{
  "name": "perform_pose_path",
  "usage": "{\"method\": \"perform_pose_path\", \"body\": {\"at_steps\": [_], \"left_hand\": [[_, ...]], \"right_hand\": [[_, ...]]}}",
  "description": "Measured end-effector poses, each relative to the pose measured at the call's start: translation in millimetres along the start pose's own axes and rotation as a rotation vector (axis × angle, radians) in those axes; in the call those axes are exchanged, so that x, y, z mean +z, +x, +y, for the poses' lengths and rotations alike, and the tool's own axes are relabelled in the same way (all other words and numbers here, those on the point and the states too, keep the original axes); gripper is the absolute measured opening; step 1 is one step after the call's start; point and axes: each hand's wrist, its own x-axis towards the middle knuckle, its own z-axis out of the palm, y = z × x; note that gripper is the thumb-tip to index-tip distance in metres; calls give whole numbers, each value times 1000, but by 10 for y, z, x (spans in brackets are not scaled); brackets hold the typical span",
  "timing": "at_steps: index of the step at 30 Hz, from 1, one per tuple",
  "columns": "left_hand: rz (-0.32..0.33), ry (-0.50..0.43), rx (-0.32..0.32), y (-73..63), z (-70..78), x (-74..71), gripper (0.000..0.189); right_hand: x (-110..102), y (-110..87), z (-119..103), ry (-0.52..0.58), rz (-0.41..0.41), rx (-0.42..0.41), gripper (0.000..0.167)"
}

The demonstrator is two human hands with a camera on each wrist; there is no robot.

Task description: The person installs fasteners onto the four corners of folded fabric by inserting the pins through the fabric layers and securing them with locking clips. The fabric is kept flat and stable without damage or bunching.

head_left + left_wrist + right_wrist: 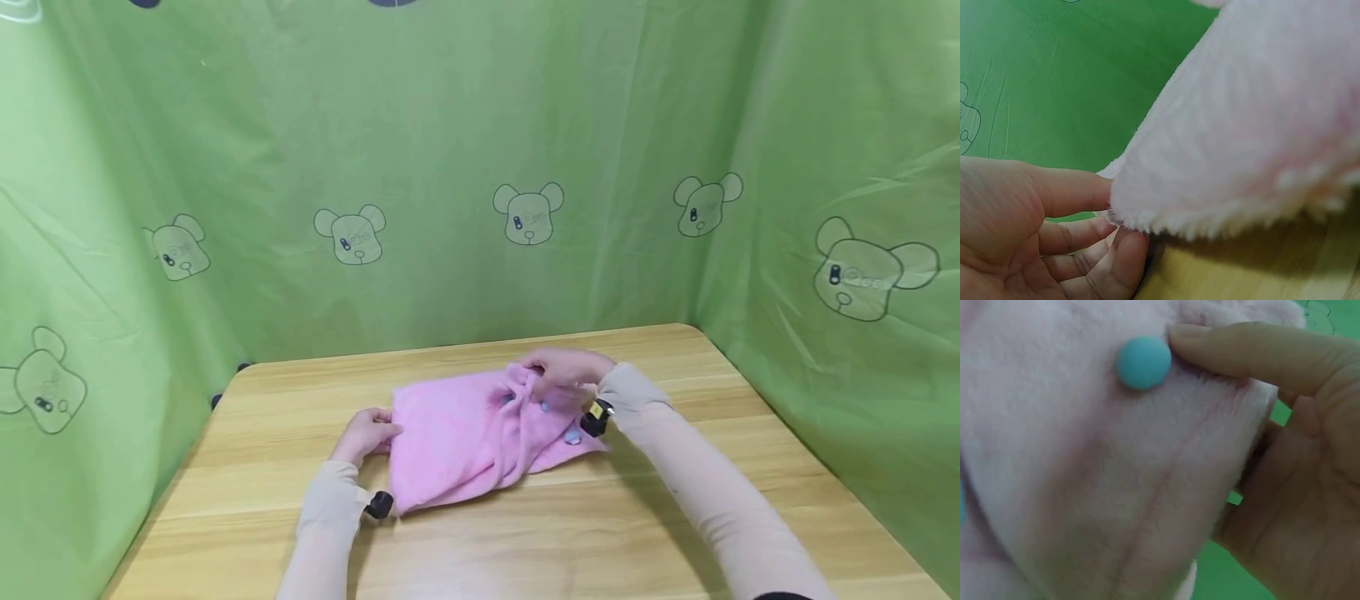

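A soft pink plush cloth (442, 437) lies partly raised over the wooden table, flat at its left and bunched into folds at its right. My left hand (367, 435) pinches its left edge between thumb and fingers, plain in the left wrist view, where the fleecy cloth (1241, 125) fills the right side. At the far right part, my right hand (566, 369) grips a gathered fold. In the right wrist view its thumb presses the cloth (1085, 444) beside a round light-blue button (1144, 362), with the other fingers mostly hidden behind the fabric.
The wooden table (255, 433) has rounded back corners. Green curtains (450, 125) printed with bear heads hang behind it and along both sides. Small black cameras are strapped at the left wrist (380, 504) and right wrist (595, 419), near the cloth.
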Motion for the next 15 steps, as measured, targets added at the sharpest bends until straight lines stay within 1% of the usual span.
{"method": "perform_pose_path", "body": {"at_steps": [4, 6, 8, 10, 12, 15], "left_hand": [[0, 0, 0, 0, -3, 4, 36], [2, -3, -1, 2, -8, 5, 36], [0, -7, -3, 0, -8, 2, 36], [-4, -13, -4, 1, -4, -5, 36], [-7, -19, -5, 3, -2, -12, 35], [-12, -23, 1, 6, -3, -18, 35]], "right_hand": [[-3, -236, 21, 27, 28, -27, 23], [6, -356, 47, 65, 43, -43, 25], [30, -467, 78, 88, 59, -68, 25], [71, -577, 106, 75, 91, -116, 26], [137, -684, 124, 24, 136, -164, 27], [266, -828, 144, -140, 223, -256, 28]]}}
